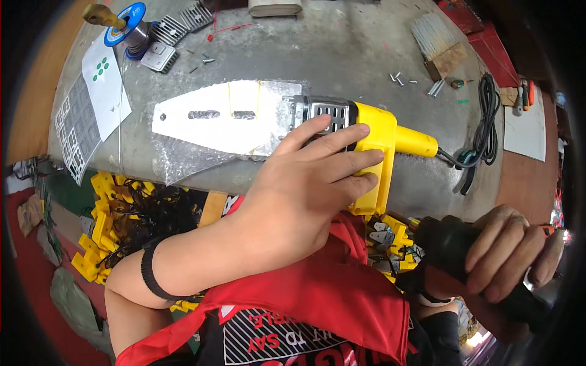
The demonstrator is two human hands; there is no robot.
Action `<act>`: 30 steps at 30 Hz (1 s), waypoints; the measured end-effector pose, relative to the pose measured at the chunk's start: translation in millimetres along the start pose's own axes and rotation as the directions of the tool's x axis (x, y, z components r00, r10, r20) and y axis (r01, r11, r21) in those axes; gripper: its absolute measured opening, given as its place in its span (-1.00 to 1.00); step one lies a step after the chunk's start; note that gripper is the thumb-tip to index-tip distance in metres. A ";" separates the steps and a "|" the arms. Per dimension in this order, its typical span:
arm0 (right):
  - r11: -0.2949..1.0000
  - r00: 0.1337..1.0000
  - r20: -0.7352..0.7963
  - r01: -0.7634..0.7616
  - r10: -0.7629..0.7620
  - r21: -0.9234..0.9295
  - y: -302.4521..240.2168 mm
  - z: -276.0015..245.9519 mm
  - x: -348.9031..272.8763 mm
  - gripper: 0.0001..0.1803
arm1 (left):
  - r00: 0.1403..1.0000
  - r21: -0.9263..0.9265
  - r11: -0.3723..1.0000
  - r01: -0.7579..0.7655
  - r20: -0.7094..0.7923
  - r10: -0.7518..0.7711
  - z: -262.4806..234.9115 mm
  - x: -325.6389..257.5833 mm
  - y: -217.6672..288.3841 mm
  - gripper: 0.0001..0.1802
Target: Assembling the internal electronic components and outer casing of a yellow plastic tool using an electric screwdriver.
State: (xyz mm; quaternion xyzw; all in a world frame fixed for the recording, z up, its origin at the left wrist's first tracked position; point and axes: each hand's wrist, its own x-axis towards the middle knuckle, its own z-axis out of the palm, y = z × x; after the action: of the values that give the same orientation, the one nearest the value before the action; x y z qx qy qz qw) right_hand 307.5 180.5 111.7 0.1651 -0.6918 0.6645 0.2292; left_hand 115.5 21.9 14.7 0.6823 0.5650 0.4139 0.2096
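Note:
A yellow-handled plate welder lies across the grey bench, its long pale tapered plate pointing left. The plate has a round hole and two slots, and rests on clear bubble wrap. A perforated metal guard joins plate and housing. My left hand reaches over the guard and yellow housing, fingers spread along them and holding the tool steady; its thumb is hidden. At the lower right, my right hand wraps round a dark power screwdriver. Its tip points at the housing's near end; contact there cannot be made out.
The welder's black cord lies coiled at right. Loose screws, a small screwdriver and a bundle of pale rods lie beyond. A solder spool, finned metal blocks and label sheets sit far left. Yellow housings fill the space below the bench.

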 end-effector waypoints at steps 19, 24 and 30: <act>0.909 0.987 0.156 -0.097 0.036 0.404 -14.7 -42.8 43.4 -0.53 | 0.984 -0.147 0.983 0.112 0.156 -0.088 -32.9 2.5 12.4 -0.56; 0.911 0.435 -0.883 0.266 0.178 0.315 13.7 -57.9 -26.7 -0.58 | 0.971 0.197 0.971 0.136 0.166 -0.170 -62.9 44.0 -15.1 -0.42; 0.829 0.184 -0.958 0.481 0.221 0.284 62.6 -50.8 -68.4 -0.65 | 0.894 0.176 0.975 0.136 0.402 -0.198 -51.7 54.3 -30.4 -0.29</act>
State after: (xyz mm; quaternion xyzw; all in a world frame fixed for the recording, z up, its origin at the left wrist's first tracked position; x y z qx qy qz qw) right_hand 336.6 229.7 22.8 -0.1753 -0.1520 0.7526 0.6163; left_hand 56.9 72.2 39.0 0.7169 0.5919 0.1975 0.3108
